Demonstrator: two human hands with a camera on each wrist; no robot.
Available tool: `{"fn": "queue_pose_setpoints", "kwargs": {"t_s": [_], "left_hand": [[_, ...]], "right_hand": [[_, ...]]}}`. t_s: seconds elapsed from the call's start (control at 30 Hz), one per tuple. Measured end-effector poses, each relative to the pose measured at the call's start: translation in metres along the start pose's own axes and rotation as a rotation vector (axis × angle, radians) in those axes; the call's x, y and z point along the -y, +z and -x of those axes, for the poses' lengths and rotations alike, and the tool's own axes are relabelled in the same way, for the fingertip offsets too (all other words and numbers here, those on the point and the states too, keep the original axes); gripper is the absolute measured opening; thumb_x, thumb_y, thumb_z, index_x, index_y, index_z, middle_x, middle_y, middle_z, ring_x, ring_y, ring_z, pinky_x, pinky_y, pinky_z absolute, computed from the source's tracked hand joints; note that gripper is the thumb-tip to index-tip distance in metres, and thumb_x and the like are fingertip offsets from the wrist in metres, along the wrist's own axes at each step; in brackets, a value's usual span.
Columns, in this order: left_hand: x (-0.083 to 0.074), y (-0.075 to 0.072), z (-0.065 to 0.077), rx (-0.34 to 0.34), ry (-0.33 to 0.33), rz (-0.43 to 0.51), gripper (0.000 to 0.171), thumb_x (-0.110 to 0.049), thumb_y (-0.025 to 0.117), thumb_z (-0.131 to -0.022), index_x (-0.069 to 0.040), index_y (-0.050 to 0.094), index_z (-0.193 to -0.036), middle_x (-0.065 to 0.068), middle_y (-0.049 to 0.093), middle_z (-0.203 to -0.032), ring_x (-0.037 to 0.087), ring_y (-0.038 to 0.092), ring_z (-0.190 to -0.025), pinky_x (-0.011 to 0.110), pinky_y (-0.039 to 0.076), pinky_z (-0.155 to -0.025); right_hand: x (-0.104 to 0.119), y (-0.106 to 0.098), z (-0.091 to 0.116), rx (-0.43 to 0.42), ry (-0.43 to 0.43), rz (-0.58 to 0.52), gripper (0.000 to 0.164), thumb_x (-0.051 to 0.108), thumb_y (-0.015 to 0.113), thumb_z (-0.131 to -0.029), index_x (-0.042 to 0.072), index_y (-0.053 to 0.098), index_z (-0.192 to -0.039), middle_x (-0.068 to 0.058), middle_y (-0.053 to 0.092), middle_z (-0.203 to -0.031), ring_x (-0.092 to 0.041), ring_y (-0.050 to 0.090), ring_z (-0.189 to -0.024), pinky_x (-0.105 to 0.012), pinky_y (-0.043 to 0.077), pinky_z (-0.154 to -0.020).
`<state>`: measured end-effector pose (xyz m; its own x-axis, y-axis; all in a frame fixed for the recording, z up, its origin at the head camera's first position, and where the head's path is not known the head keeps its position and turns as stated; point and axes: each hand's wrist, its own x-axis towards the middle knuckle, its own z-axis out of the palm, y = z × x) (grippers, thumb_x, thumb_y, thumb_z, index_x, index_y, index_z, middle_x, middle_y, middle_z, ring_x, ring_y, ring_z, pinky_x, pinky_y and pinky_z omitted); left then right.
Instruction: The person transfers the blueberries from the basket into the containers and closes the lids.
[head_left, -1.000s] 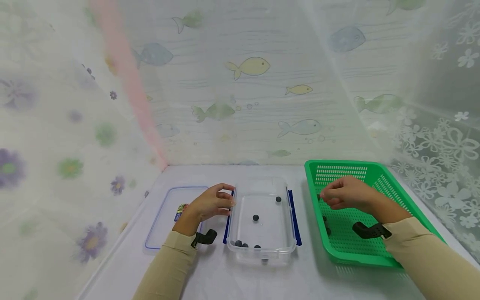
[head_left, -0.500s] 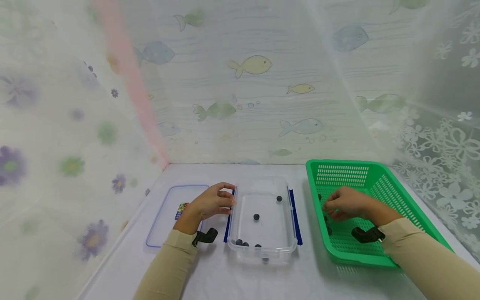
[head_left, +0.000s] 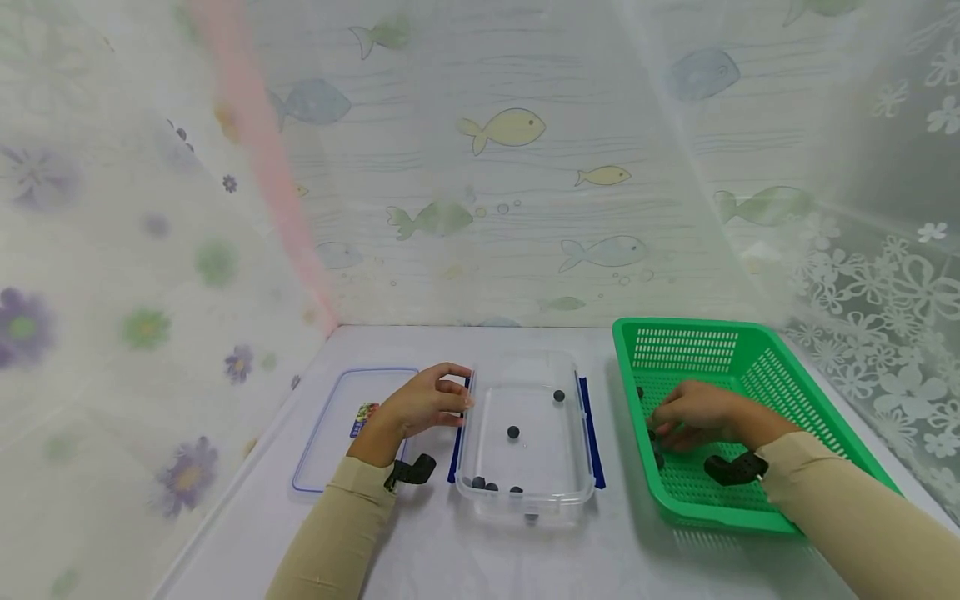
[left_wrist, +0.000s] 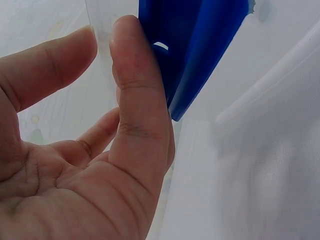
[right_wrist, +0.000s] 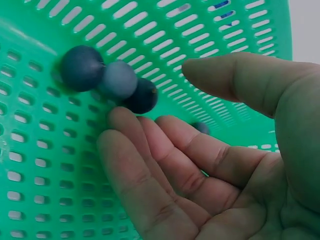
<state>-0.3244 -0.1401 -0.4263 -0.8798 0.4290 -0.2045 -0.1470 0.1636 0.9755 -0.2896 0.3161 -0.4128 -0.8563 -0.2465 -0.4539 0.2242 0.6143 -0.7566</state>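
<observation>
My left hand (head_left: 427,408) touches the left side of a clear plastic box (head_left: 525,500) with relaxed fingers. In the left wrist view, its fingertips meet the clear wall and a blue side latch (left_wrist: 200,45). Several blueberries (head_left: 513,432) lie in the box, most near its front end. Over on the right, my right hand (head_left: 697,414) is down inside a green plastic basket (head_left: 810,400). Its fingertips are just beside a row of 3 blueberries (right_wrist: 82,68) along the basket wall. The thumb stands apart, and nothing shows between it and the fingers.
A clear lid (head_left: 322,442) with a blue seal lies flat left of the box, partly behind the left forearm. Another blueberry (right_wrist: 201,128) sits beyond the right fingers. Patterned curtains (head_left: 525,217) enclose the white tabletop (head_left: 510,567).
My right hand has lowered into the basket toward the blueberries at its left wall, and its fingers have spread a little. My left hand has stayed at the box.
</observation>
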Motion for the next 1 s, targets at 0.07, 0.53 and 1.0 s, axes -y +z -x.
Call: {"fn": "queue_pose_setpoints", "kwargs": {"t_s": [0.07,0.53,1.0], "left_hand": [[0.0000,-0.0002,-0.0005,0.000,-0.002,-0.002,0.063,-0.004,0.072,-0.095,-0.006,0.043,-0.150,0.008,0.063,-0.104,0.024,0.066,-0.095,0.036,0.064,-0.081],[0.0004,0.0000,-0.0013,-0.017,-0.010,0.000,0.060,-0.004,0.072,-0.094,-0.009,0.047,-0.148,0.010,0.063,-0.106,0.024,0.067,-0.096,0.037,0.064,-0.082],[0.0004,-0.0005,-0.0011,-0.013,-0.005,0.012,0.061,-0.005,0.074,-0.094,-0.008,0.046,-0.148,0.009,0.063,-0.106,0.024,0.067,-0.096,0.037,0.064,-0.082]], "right_hand": [[-0.0009,0.0012,-0.0008,0.006,0.006,-0.012,0.043,0.020,0.069,-0.094,-0.010,0.067,-0.125,-0.023,0.068,-0.116,-0.029,0.074,-0.094,-0.044,0.064,-0.081],[-0.0055,0.0067,-0.0029,0.033,-0.037,-0.014,0.026,0.011,0.074,-0.091,-0.006,0.076,-0.111,-0.012,0.077,-0.103,-0.024,0.074,-0.095,-0.043,0.064,-0.084],[-0.0100,-0.0024,-0.0075,0.045,-0.052,-0.058,0.036,0.013,0.069,-0.095,-0.009,0.070,-0.123,-0.017,0.073,-0.120,-0.029,0.073,-0.104,-0.044,0.063,-0.087]]}}
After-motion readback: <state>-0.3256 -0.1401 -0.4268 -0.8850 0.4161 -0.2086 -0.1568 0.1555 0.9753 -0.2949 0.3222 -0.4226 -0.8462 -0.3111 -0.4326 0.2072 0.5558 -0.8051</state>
